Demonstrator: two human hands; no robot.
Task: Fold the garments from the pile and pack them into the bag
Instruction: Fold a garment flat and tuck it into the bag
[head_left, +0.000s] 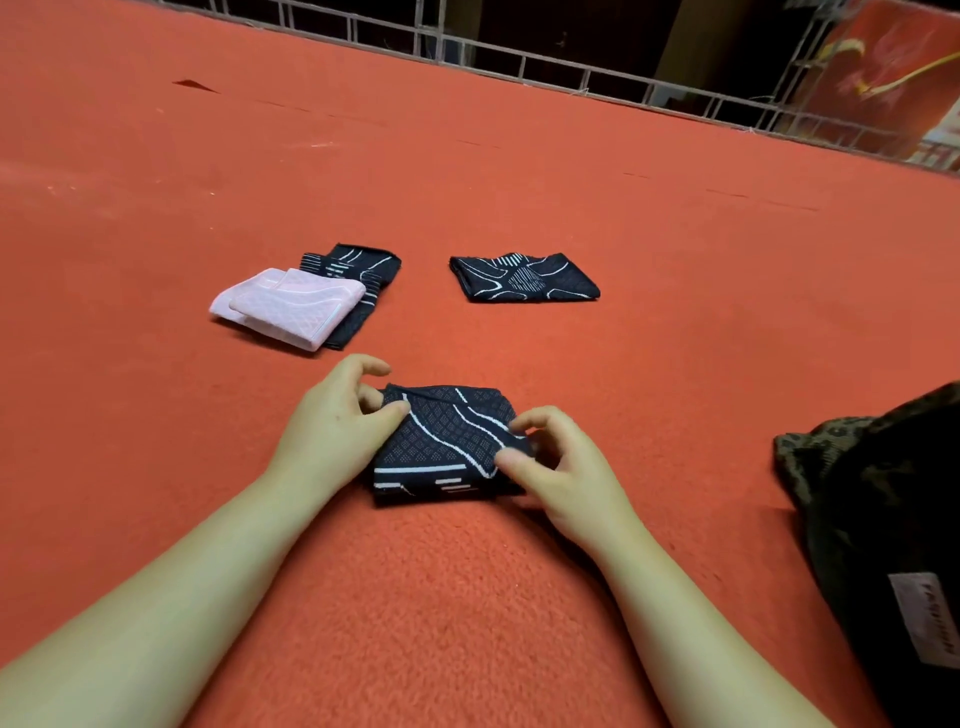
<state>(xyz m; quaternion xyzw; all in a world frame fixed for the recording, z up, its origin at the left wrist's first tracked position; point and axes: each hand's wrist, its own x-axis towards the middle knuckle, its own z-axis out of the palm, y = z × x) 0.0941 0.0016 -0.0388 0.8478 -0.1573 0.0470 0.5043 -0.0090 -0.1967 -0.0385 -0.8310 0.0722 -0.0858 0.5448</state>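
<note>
While red carpet (467, 182) serves as the folding surface, the bag (893, 519) waits at right for packing. 2 folded piles lie beyond. Left hand (337, 431) and right hand (556, 467) pinch opposite edges of the dark garment (447, 447), apparently squaring its fold.

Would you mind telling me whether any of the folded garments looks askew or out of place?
Only slightly: the pink garment lies skewed across the dark patterned garment beneath it, so their edges do not line up. The lone dark garment to the right lies flat and neat.
</note>
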